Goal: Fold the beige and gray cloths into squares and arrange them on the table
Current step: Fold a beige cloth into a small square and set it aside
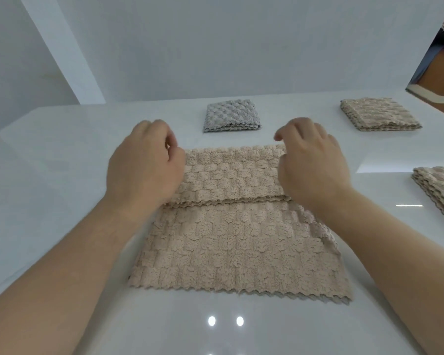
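Beige cloth (236, 239), flat at the middle of the table (49, 162). Its far part is turned back toward the person, so a zigzag hem crosses the cloth and the crease forms the 12 o'clock edge. The left hand (144, 162) sits at the 10 o'clock corner of the flap and the right hand (310, 165) at the 2 o'clock corner. One hand at each end probably keeps the crease straight and the flap square. Both sets of fingers are loosely curled over the corners; whether they pinch the pile or merely hover cannot be told. Beyond, at 12 o'clock, lies a gray square (232, 116), already folded, and at 2 o'clock a beige square (379, 115). The two are well apart, apparently set out in a row. At 3 o'clock a stack (438, 185) of beige cloths lies within the right hand's reach, likely the supply.
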